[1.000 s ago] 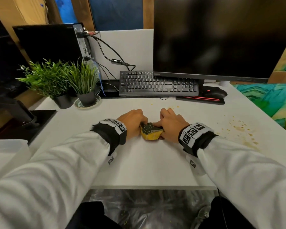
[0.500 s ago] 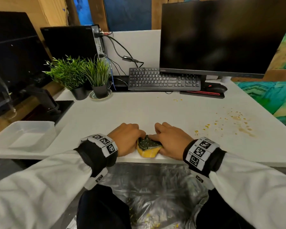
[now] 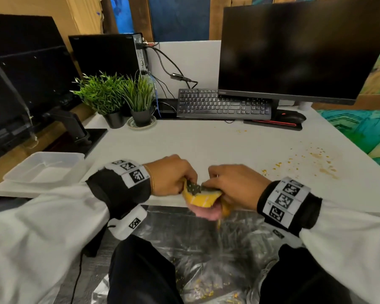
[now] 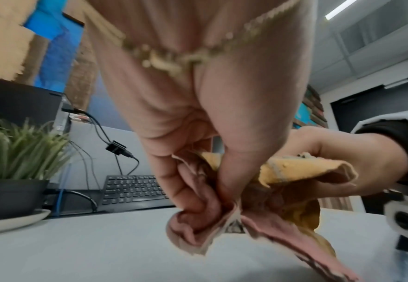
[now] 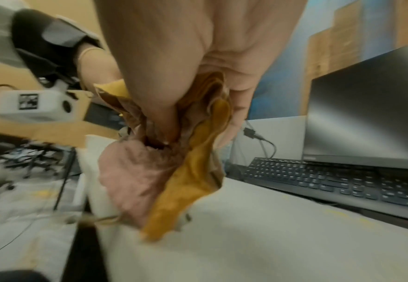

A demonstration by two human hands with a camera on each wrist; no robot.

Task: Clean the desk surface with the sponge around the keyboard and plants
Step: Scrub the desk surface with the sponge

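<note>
sponge (image 3: 201, 195) crumpled, mostly hidden between both gripping hands

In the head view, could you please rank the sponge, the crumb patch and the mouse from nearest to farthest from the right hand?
1. Sponge: gripped by the right hand.
2. Crumb patch: right side of desk.
3. Mouse: far right, under the monitor.

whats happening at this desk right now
A person is holding a yellow sponge in both hands at the near edge of the white desk, the left hand and right hand squeezing it over plastic sheeting on the floor. Orange crumbs lie on the desk to the right, not yet wiped.
</note>
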